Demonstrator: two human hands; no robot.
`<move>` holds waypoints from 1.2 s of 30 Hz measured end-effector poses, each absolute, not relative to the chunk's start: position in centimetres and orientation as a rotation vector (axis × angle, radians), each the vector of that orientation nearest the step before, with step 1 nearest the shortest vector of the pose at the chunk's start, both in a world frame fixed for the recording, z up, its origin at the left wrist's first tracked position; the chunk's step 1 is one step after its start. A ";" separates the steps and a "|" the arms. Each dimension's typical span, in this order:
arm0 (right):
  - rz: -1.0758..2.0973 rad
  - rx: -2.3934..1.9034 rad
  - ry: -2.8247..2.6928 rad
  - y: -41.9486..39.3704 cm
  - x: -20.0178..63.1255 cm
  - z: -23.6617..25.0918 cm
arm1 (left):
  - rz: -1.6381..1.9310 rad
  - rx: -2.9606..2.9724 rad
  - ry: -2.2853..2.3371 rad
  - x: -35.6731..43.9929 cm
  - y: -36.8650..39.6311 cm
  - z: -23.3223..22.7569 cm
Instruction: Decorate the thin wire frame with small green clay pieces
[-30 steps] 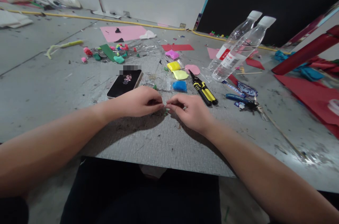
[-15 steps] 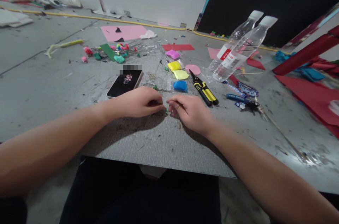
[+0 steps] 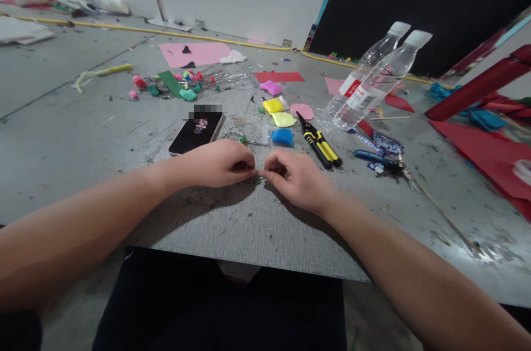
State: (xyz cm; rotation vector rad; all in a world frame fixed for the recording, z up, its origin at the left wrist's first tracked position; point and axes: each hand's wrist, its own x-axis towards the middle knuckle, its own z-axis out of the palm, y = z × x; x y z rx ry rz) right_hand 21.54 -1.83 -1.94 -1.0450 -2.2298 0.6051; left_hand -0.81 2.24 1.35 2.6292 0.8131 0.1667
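Note:
Close to the table's front edge, my left hand (image 3: pixel 226 163) and my right hand (image 3: pixel 290 176) almost meet at the fingertips. Each is closed in a pinch. Tiny green bits (image 3: pixel 260 179) show at the fingertips; what exactly is pinched is too small to make out. Behind my left hand lies a phone (image 3: pixel 194 132) with its screen lit. A thin wire loop with a green lump (image 3: pixel 243 139) rests just beyond the fingers. Past my right hand are a blue clay packet (image 3: pixel 282 137) and yellow-and-black pruning shears (image 3: pixel 319 146).
Yellow (image 3: pixel 272 106) and pink-purple (image 3: pixel 270 87) clay packets lie farther back. Two clear plastic bottles (image 3: pixel 365 91) stand at the right, behind blue-handled pliers (image 3: pixel 371 155) and keys. Coloured lumps (image 3: pixel 187 94), pink paper (image 3: pixel 199 53) and red sheets (image 3: pixel 489 151) are scattered around.
The fingertips of my two hands have come closer together, and my right hand's fingers have curled into a rounder pinch. The objects on the table stay in place; the view has shifted slightly.

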 end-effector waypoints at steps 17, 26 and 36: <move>0.617 -1.017 -2.276 -1.9 21.5 -1.9 | 0.137 2.679 0.793 -1.0 2.3 1.3; 0.597 -1.008 -2.300 -1.9 21.5 -1.8 | 0.151 2.662 0.786 -1.1 2.3 1.1; 0.592 -0.993 -2.306 -1.8 21.4 -2.1 | 0.151 2.692 0.762 -1.1 2.3 1.2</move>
